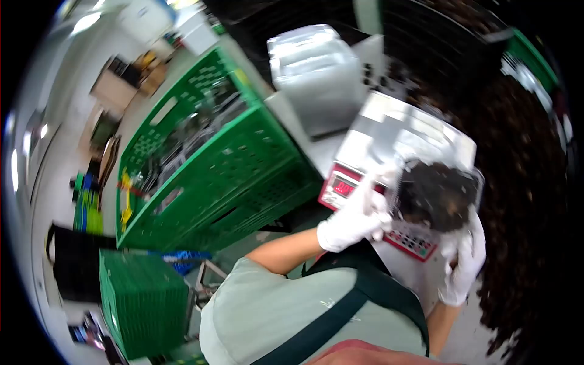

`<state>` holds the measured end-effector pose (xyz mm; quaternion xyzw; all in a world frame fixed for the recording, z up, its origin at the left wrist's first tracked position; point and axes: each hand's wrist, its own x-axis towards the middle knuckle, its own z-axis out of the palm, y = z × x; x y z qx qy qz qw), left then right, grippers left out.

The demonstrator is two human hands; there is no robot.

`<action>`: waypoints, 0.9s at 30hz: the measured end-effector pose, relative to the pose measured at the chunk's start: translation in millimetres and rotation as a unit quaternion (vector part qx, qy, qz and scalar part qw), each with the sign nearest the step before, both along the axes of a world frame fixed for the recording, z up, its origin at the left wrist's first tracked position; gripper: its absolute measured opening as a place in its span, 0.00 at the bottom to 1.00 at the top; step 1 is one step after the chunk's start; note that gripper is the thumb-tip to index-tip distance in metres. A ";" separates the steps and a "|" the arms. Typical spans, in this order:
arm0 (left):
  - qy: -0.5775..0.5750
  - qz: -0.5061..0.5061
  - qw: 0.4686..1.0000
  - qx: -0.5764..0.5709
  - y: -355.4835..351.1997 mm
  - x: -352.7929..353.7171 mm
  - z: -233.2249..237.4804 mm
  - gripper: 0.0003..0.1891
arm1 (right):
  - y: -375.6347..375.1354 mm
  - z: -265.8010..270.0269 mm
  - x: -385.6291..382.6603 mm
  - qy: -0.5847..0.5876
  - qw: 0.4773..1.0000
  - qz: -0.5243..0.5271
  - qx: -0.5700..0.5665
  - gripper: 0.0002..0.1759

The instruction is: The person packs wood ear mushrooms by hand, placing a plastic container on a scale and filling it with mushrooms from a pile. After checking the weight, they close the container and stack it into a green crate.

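My right hand [465, 258], in a white glove, grips the lower right edge of a clear plastic container [480, 185] filled with dark brown pieces [441, 194]. The container is held over the front of a weighing scale [389, 131], covering part of its keypad. My left hand [362, 216], also gloved, is beside the container's left edge, in front of the scale's red display [342, 187]. Its fingers are partly curled; blur hides whether they touch the container or pinch something small. Stray reflections lie on the scale's metal top.
A stack of clear containers [316, 79] stands behind the scale. To the left is a large green crate [243, 164] with clear plastic items inside. More green crates [143, 298] are stacked lower left. Loose dark brown pieces [517, 182] are heaped along the right.
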<state>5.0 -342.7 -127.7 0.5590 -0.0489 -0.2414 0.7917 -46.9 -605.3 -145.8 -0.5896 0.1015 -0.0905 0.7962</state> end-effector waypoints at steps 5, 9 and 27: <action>-0.116 -0.035 0.993 0.003 74.4 -6.6 25.9 0.64 | 5.6 7.7 8.3 -0.085 0.996 0.022 -0.015 0.41; -0.108 -0.089 0.990 0.025 111.4 -2.2 47.0 0.67 | 19.0 41.9 13.5 -0.008 0.969 0.208 -0.132 0.39; -0.068 0.479 0.867 0.123 397.4 34.6 164.7 0.23 | -0.9 7.2 22.2 0.025 0.984 0.067 -0.165 0.22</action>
